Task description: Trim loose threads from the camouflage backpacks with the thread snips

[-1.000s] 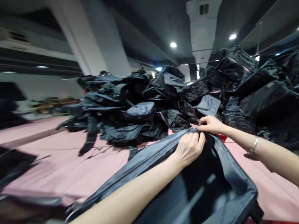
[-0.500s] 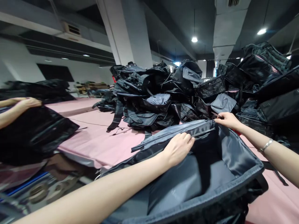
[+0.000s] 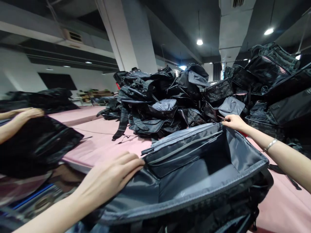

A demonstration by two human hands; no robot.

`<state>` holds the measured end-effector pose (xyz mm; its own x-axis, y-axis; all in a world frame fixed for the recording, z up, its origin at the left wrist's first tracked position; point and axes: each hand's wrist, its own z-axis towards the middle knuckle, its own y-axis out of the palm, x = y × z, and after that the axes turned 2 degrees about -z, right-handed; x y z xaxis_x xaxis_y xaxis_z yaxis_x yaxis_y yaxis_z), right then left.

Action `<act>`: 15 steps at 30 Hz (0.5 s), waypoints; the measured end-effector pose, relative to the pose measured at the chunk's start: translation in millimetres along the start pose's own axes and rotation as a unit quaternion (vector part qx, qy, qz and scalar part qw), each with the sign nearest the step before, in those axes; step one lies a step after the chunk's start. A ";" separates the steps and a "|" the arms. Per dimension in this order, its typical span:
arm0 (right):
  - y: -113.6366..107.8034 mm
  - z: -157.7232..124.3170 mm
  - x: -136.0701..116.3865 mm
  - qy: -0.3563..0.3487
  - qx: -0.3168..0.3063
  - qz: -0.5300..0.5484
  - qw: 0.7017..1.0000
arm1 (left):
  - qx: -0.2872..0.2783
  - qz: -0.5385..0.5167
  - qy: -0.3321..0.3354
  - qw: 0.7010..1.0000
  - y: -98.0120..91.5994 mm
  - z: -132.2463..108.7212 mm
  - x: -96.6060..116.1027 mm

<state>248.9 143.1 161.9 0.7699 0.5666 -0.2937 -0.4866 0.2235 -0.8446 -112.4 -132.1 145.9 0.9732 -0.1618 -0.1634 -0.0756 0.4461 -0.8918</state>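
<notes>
An open black camouflage backpack [image 3: 184,199] with a grey lining lies in front of me, its main compartment facing up. My left hand [image 3: 119,171] grips the rim at its far left corner, fingers curled over the edge and thumb hidden. At the far right corner, my right hand [image 3: 233,123] pinches the rim. From the same fingers sticks a small thin pointed tool [image 3: 220,117], too small to tell its kind. A zipped pocket [image 3: 187,147] runs along the inner far wall. A silver bracelet [image 3: 270,144] circles my right wrist.
A tall heap of similar backpacks [image 3: 150,106] covers the far and right side of the pink-covered table [image 3: 97,129]. To my left, another person's hands [image 3: 26,116] hold a black bag [image 3: 41,145]. A tape roll [image 3: 43,202] lies low at left.
My left hand has slid left along the far rim, from near the middle to the left corner, uncovering the inner pocket. My right hand stays at the right corner.
</notes>
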 end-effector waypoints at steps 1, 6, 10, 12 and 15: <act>0.2 -0.1 0.1 0.001 -0.001 0.001 1.000 | 0.013 -0.032 -0.037 0.999 -2.2 0.3 -2.2; -1.7 -4.9 5.2 -0.001 -0.009 0.011 1.000 | -0.064 -0.257 -0.216 0.940 -0.3 15.6 -13.8; -3.5 -11.5 10.7 0.009 -0.020 0.037 0.999 | -0.096 -0.345 -0.259 0.897 7.9 28.1 -25.4; -5.7 -17.0 12.1 0.010 -0.030 0.047 0.998 | -0.094 -0.340 -0.261 0.898 9.8 32.9 -28.8; -12.6 -29.8 12.5 0.004 -0.057 0.060 0.997 | -0.095 -0.332 -0.254 0.903 8.2 37.2 -31.9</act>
<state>277.0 123.7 155.6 0.7133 0.5764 -0.3986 -0.5250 0.0627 -0.8488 -136.0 -90.5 159.4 0.7876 0.1087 0.6065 0.5733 0.2317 -0.7859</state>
